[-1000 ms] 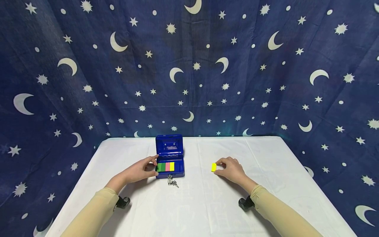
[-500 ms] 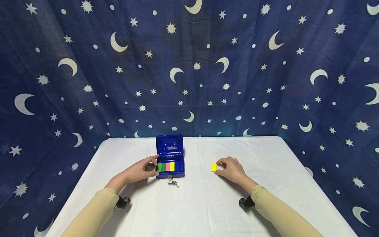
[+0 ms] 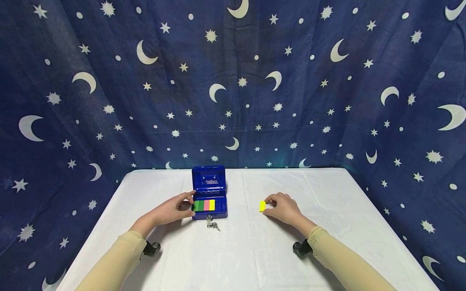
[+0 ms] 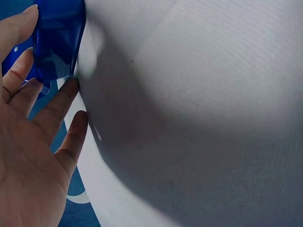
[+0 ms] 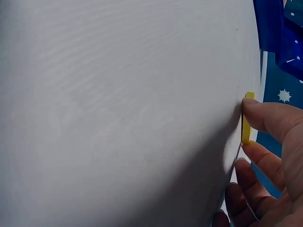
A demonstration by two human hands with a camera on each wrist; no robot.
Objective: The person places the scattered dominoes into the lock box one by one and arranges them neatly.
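A blue cash box [image 3: 220, 205] stands with its lid [image 3: 208, 178] raised on the white table, left of centre. Inside lies a row of coloured blocks: green, darker green, pink [image 3: 206, 205] and yellow [image 3: 212, 205]. My left hand [image 3: 169, 209] holds the box's left end, its thumb at the front corner and its index finger near the hinge side. On the right, my right hand [image 3: 285, 209] pinches a yellow block [image 3: 262, 206] between thumb and finger; the right wrist view shows it edge-on. Whether that block touches the table I cannot tell.
Keys [image 3: 214, 225] hang from the lock at the box's front. White cloth covers the table [image 3: 236, 258]. Behind and at both sides hangs a dark blue curtain [image 3: 247, 52] with moons and stars. A black wrist mount [image 3: 301, 249] sits under the right wrist.
The right hand with its yellow block shifts very slightly to the left. The left hand and box stay put. At the right, the curtain's pattern slides left.
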